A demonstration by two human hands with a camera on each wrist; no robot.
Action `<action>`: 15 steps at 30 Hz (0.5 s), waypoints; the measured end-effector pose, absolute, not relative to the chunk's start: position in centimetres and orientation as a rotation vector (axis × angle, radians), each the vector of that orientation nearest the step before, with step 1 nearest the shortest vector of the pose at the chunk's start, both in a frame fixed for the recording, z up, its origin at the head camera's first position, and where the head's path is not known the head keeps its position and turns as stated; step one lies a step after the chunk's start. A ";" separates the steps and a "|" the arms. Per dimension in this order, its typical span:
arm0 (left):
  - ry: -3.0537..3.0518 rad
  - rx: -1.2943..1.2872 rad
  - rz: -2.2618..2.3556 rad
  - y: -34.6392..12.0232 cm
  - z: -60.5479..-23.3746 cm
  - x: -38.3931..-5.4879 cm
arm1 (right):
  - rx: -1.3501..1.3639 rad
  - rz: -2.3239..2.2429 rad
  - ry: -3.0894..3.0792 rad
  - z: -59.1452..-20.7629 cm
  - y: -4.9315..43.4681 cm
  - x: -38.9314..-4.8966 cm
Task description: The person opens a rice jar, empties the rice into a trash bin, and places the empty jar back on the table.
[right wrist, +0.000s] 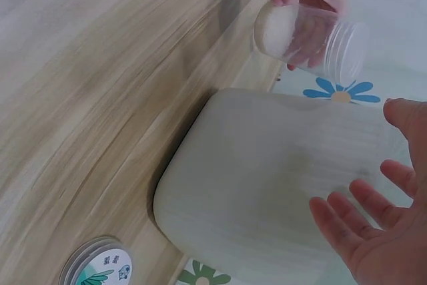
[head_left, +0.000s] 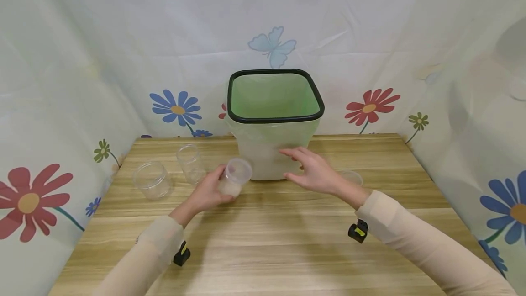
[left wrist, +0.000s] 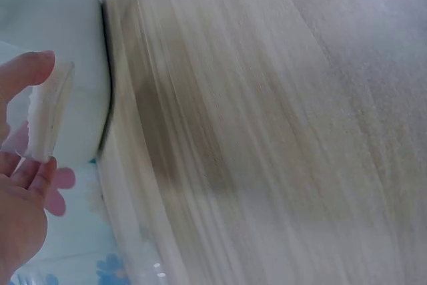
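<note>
My left hand point(head_left: 207, 192) grips a clear plastic jar point(head_left: 238, 171) just above the table, its fingers and thumb around the side. White contents point(right wrist: 277, 30) lie at the jar's bottom, and no lid shows on its threaded mouth. My right hand point(head_left: 315, 172) hovers in front of the bin, fingers spread and holding nothing. Behind both hands stands the pale green bin point(head_left: 266, 150) with a black rim. Nearest the left hand on the table are a tall clear cylinder point(head_left: 191, 164) and a wide clear container point(head_left: 152, 182).
Partly hidden behind the right wrist sits a round clear object point(head_left: 352, 177). In the right wrist view a round container point(right wrist: 100, 265) with a printed label lies on the wooden table point(head_left: 263, 250). A flower-patterned curtain point(head_left: 189, 35) surrounds the table's back and sides.
</note>
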State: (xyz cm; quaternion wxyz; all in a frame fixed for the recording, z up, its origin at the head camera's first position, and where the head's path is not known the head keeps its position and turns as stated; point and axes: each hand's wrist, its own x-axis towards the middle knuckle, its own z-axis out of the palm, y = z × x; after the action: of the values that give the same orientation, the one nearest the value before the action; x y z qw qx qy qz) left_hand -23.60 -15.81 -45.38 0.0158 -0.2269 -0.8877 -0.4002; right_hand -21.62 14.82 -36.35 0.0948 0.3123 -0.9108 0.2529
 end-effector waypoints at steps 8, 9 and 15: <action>-2.717 -0.811 -1.138 -14.9 -44.4 -23.3 | 0.902 0.798 -2.743 -36.1 14.4 -21.3; -2.715 -0.813 -1.129 -14.8 -44.3 -23.2 | 0.899 0.804 -2.744 -36.1 14.3 -21.3; -2.725 -0.825 -1.091 -14.2 -43.7 -23.3 | 0.859 0.818 -2.773 -35.9 13.9 -21.3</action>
State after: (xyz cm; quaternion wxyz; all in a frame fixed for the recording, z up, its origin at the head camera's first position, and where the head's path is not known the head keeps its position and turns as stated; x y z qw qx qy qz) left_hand -23.25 -14.22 -43.69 0.0463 -0.2702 -0.8928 -0.3575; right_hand -21.32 13.92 -35.91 0.0625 0.2841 -0.9176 0.2708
